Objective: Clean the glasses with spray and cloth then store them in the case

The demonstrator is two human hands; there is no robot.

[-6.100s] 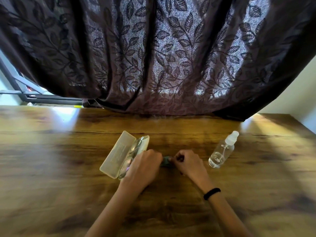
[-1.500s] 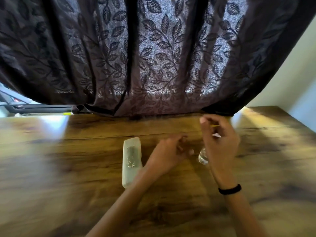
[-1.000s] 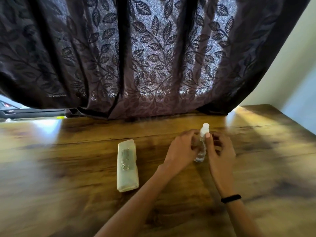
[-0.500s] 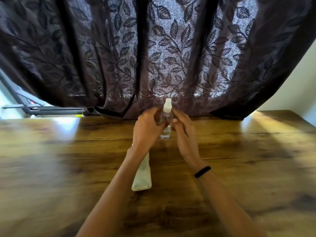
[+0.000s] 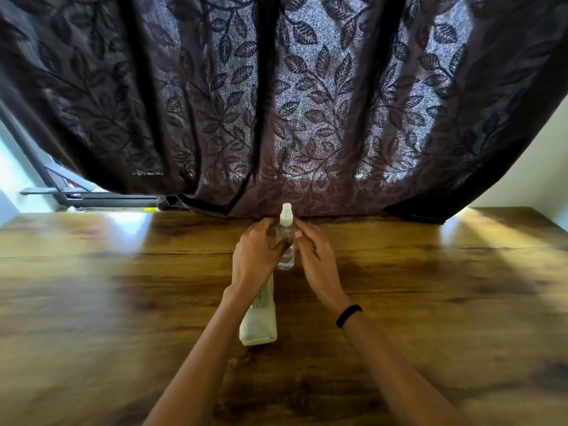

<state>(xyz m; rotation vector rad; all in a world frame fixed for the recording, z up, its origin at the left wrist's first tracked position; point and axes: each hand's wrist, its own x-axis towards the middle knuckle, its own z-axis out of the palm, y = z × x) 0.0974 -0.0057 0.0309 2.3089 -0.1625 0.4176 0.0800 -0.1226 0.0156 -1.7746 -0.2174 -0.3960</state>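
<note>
A small clear plastic spray bottle (image 5: 285, 241) with a white pump top stands upright at the centre of the frame, held between both hands. The left hand (image 5: 255, 256) wraps its fingers around the bottle's left side, gripping it; the right hand (image 5: 316, 259) has its fingers curled against the right side, touching the bottle near the neck. A little clear liquid shows in the bottle's rounded bottom, which sits at or just above the surface (image 5: 430, 287); which cannot be told. The surface is glossy brown wood with dark grain and pale glare patches.

Just below the left hand lies a long, pale cream, translucent plastic case (image 5: 259, 327), closed, with rounded corners, its far end hidden under the wrist. A faint shape shows through its lid, probably the glasses, but it is too dim to be sure. A black band (image 5: 349, 315) circles the right wrist.

Across the upper frame hangs a dark, sheer curtain (image 5: 292, 103) woven with a leaf pattern, in heavy folds.
</note>
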